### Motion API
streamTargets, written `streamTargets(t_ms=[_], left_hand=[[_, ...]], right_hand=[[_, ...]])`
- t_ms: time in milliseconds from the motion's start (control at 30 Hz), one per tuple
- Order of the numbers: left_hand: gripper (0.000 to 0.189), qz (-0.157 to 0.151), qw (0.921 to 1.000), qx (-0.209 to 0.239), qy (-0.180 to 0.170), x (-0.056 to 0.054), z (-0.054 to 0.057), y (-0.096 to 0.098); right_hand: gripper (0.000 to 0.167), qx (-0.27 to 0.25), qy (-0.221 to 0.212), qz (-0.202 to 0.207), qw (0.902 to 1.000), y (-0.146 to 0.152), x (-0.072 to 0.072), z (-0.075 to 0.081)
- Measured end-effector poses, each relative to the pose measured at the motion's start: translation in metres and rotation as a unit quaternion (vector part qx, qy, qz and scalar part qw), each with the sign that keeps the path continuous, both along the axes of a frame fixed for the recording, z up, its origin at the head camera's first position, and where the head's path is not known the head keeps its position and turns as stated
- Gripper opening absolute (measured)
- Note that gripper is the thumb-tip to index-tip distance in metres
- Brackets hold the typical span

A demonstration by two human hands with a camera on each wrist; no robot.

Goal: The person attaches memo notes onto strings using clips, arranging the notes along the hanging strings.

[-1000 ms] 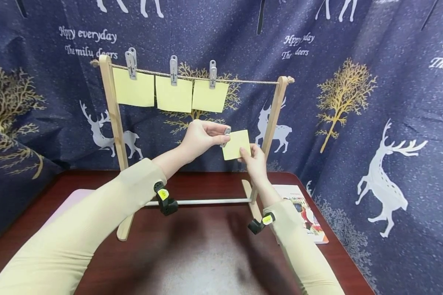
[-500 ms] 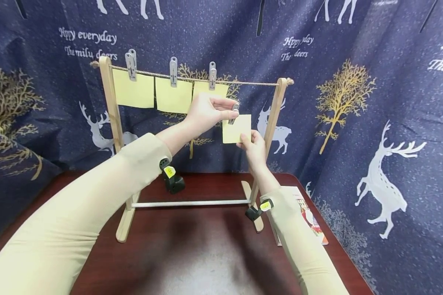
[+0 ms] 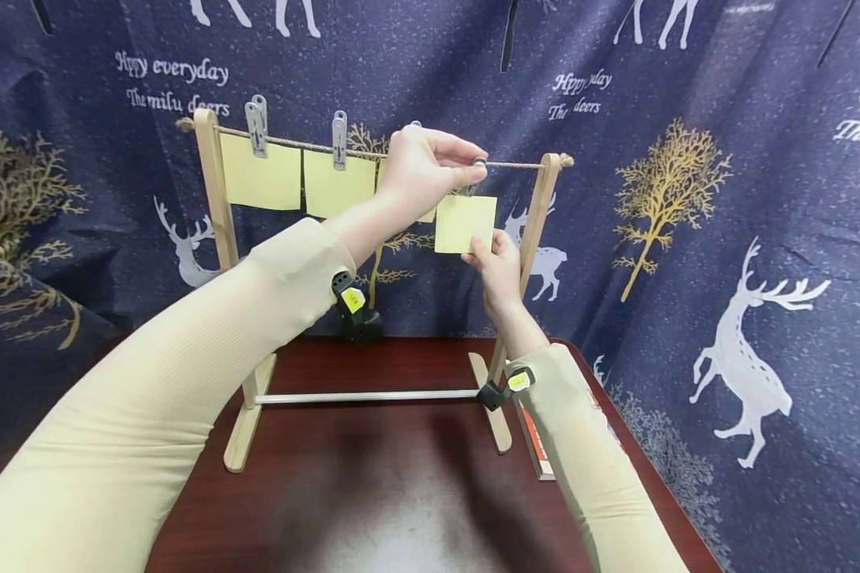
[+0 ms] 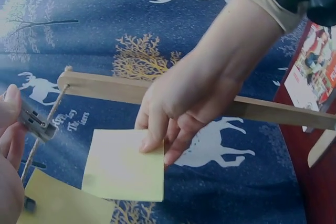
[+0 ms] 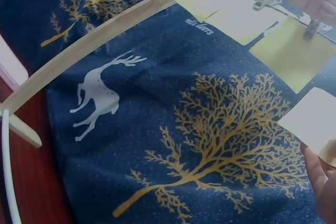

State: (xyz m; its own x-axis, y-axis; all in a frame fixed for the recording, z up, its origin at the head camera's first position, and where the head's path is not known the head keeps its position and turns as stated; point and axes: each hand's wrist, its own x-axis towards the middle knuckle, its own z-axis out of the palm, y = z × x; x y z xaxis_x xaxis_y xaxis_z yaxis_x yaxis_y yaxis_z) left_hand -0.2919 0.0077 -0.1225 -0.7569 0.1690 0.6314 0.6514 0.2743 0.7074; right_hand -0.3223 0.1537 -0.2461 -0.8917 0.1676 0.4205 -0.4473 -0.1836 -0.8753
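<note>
My left hand (image 3: 426,163) pinches a grey clothespin (image 4: 38,121) between thumb and fingers, right at the twine (image 3: 514,165) of a wooden frame. Just below it, my right hand (image 3: 498,267) holds a yellow sticky note (image 3: 464,224) by its lower right corner, thumb in front and fingers behind. The note's top edge lies under the twine, close to the clothespin. Left of it, yellow notes (image 3: 261,171) hang from the twine under grey clothespins (image 3: 339,140). The third hanging note (image 5: 294,53) is mostly hidden behind my left hand in the head view.
The frame's right post (image 3: 535,219) stands close beside my right hand, and its left post (image 3: 215,191) is farther off. A white bar (image 3: 365,396) joins them low over the dark red table (image 3: 373,477). A book (image 3: 537,438) lies under my right forearm.
Both hands have risen towards the twine, the left carrying the clothespin up and to the right, the right lifting the note. The note has turned from tilted to nearly upright.
</note>
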Motion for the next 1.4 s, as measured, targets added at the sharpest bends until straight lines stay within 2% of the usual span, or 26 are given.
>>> streamTargets(t_ms=[233,467,700,967,1100,1400], left_hand=[[0.017,0.033,0.9991,0.026,-0.001,0.001,0.010,0.009],[0.015,0.036,0.9980,0.052,-0.007,-0.001,0.017,0.016],[0.015,0.062,0.9963,0.059,0.004,-0.004,0.016,0.022],[0.018,0.077,0.9929,0.091,0.009,-0.004,0.015,0.031],[0.019,0.083,0.9917,0.098,0.010,-0.005,0.016,0.034],[0.020,0.095,0.9902,0.102,0.003,-0.007,0.013,0.034]], right_hand=[[0.023,0.011,-0.023,0.002,0.9997,0.001,-0.004,0.006],[0.012,-0.009,-0.022,0.009,0.9997,0.002,-0.009,0.010],[0.009,0.000,-0.013,0.016,0.9998,0.004,-0.006,0.016],[0.026,0.013,-0.015,0.018,0.9996,0.008,-0.006,0.017],[0.029,0.008,-0.019,0.017,0.9996,0.009,-0.007,0.017],[0.019,0.006,-0.012,0.019,0.9997,0.010,-0.007,0.020]])
